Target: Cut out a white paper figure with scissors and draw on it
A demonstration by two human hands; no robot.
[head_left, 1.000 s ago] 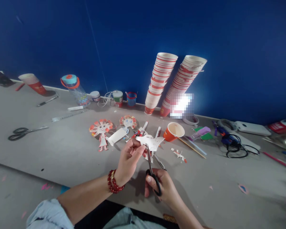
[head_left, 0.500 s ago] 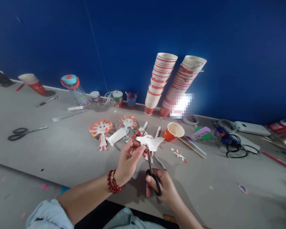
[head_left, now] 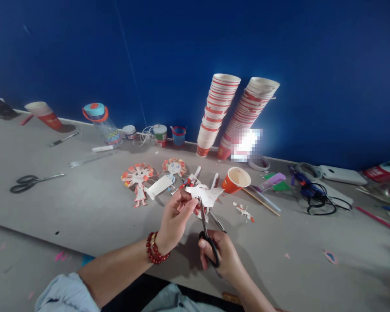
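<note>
My left hand (head_left: pixel 177 216) pinches a white piece of paper (head_left: pixel 208 196) with an irregular cut outline and faint drawn lines. In my right hand (head_left: pixel 222 251) is a pair of scissors (head_left: pixel 204 221) with black handles, thumb and fingers at the loops. The blades point away from me, and their tips meet the paper's near edge close to my left fingertips. Just behind my hands lie a paper doll (head_left: pixel 139 184) with an orange and white fringed head, a second doll head (head_left: pixel 174 167) and a blank white strip (head_left: pixel 160 186).
Two tall stacks of paper cups (head_left: pixel 218 115) (head_left: pixel 248 115) lean by the blue wall. An orange cup (head_left: pixel 236 180) stands beyond my hands, near paper scraps (head_left: pixel 244 211). Other scissors (head_left: pixel 29 183) and a bottle (head_left: pixel 102 123) are on the left; cables (head_left: pixel 321 201) lie right.
Almost nothing differs. Both hands, the paper and the scissors keep nearly the same place, while the view has shifted very slightly.
</note>
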